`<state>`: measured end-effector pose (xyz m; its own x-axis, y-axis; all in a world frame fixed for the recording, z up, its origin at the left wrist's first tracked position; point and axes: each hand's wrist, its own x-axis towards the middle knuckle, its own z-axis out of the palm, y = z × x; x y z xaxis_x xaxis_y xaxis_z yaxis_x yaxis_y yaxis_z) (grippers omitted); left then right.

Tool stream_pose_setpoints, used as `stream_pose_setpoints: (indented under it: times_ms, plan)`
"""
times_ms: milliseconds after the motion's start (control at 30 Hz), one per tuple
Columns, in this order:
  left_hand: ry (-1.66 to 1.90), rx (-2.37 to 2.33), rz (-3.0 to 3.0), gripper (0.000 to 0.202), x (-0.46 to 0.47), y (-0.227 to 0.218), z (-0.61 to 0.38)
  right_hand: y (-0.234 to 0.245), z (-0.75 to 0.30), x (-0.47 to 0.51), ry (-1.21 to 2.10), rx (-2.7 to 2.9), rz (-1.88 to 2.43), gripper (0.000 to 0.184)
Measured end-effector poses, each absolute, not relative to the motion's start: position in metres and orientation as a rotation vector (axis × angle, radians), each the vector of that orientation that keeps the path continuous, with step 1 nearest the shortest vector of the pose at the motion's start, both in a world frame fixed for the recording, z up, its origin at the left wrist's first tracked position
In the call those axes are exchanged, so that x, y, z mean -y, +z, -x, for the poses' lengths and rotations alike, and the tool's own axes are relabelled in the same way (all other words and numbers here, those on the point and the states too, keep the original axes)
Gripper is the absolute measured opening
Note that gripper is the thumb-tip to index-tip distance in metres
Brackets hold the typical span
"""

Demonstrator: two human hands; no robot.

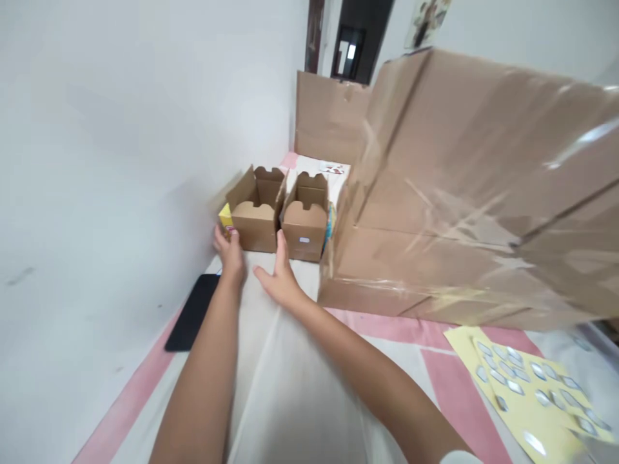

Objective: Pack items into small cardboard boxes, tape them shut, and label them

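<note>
1. Standing open-topped with its flaps raised, the left small box (256, 216) is found at the far end of the cloth (300, 386), close to the wall (120, 129).
2. The left hand (229, 254) is placed at the lower front corner of that box on its wall side. The fingers are bent toward the corner, but motion blur prevents it being told whether anything is clasped.
3. The right hand (278, 277) is held flat and spread just in front of that box's other front corner. The fingers point up at the gap beside it, the thumb is splayed, and nothing is held.
4. The box therefore lies straight ahead of both hands, framed between them. Its long axis cannot be judged from this angle, and the left hand is the nearer of the two.
5. A right small box (305, 222), also open, is set just beside the left small box, on the side away from the wall.
6. A yellow item (225, 214) is wedged between that box and the wall. Most of it is hidden, so it cannot be identified.
7. A black flat object (192, 312) is laid nearer the camera than the box, along the wall edge.
8. A large taped carton (464, 193) looms beyond the right small box, and what lies behind it is blocked from view.
9. A yellow sticker sheet (527, 386) is seen well apart from the box, cut off by the frame edge.
</note>
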<state>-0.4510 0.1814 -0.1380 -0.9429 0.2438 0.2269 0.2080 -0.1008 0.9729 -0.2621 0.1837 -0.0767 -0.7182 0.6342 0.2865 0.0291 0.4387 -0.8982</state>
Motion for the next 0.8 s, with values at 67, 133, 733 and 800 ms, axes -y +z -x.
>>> stream_pose_setpoints:
  times_ms: [67,133,733,800]
  plan:
    - [2.199,-2.137,-0.489,0.059,-0.181,-0.141,0.454,-0.08,0.269,-0.183,1.305,2.041,0.598,0.107]
    - [2.179,-2.157,-0.481,0.052,-0.18,-0.142,0.454,-0.081,0.272,-0.182,1.335,1.988,0.625,0.106]
    - [2.439,-1.748,-0.667,0.052,-0.142,-0.093,0.433,-0.047,0.252,-0.184,1.737,2.063,0.652,0.125]
    - [2.49,-1.762,-0.682,0.055,-0.128,-0.075,0.429,-0.029,0.241,-0.173,1.675,2.146,0.529,0.123]
